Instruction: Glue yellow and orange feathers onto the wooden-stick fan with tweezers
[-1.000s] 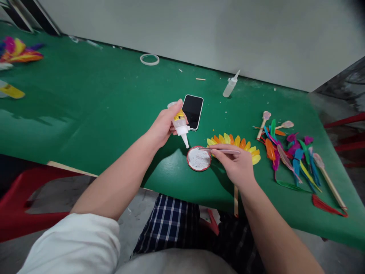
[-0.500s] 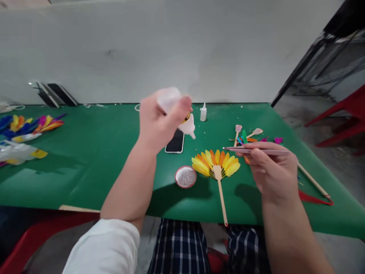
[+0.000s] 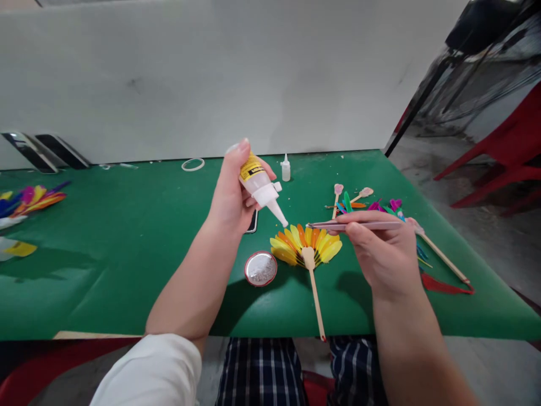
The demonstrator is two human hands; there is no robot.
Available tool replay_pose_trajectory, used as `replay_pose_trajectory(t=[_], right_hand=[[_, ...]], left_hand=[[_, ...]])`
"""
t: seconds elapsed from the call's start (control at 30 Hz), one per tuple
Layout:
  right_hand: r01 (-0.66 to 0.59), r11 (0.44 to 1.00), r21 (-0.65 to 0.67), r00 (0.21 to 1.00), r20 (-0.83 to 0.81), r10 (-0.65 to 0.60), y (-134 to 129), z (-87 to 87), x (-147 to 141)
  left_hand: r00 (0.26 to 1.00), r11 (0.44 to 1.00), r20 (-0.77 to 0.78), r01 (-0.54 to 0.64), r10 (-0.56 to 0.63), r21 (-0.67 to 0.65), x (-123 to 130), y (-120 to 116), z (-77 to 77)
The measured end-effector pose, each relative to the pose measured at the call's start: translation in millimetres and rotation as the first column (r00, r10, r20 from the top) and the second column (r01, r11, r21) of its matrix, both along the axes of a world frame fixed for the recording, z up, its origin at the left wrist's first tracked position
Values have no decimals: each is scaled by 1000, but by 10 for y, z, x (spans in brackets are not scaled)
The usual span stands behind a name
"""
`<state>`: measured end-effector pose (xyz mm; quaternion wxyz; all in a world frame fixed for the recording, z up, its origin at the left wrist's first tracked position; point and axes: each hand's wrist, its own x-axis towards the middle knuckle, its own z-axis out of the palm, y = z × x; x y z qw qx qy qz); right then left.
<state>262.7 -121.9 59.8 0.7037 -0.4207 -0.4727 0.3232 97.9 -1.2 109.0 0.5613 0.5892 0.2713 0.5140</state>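
My left hand (image 3: 234,194) is closed round a glue bottle (image 3: 256,177) with a yellow label, tilted so its white nozzle points down to the right. Below and right of the nozzle tip lies a small fan (image 3: 308,256) of yellow and orange feathers on a pale wooden stick. Between thumb and fingers, my right hand (image 3: 380,245) grips pale pink tweezers (image 3: 363,225), held level with their tips above the fan's top feathers. What the tips hold is too small to make out. A red-rimmed dish (image 3: 261,269) of small glittering bits sits left of the fan.
A small dropper bottle (image 3: 285,168) stands near the wall. Partly behind my left hand lies a phone (image 3: 252,223). Loose feathers and fan sticks (image 3: 359,194) are at the right, with a red tassel (image 3: 446,286). Colourful feathers (image 3: 38,200) lie far left.
The glue bottle has swung lower and tipped nozzle-down toward the fan, its label now showing. The tweezers stay above the fan's right half, their tips nearer its middle. The view has shifted slightly right.
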Motion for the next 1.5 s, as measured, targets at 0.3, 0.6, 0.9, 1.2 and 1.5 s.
replay_pose_trajectory(t=[0.3,0.6,0.9,1.2,1.5], right_hand=[[-83,997,-8,996,17,83,-25,41,-99],[-63,998,-12,998,16,63,-38,70,-124],[-85,996,-3,996,-18,85,-31,65,-126],[-47,999,-26,999,12,47,-11,44,-130],[-56,998,3,998,-1,56,-7,45,-158]], left_hand=[[999,994,15,33,-32,-104,14,-39,-8],[999,992,53,1,6,-124,40,-133,41],[994,995,101,-35,45,-96,61,-127,32],[992,994,122,-21,34,-111,46,-137,46],[998,998,57,-18,22,-68,42,-97,8]])
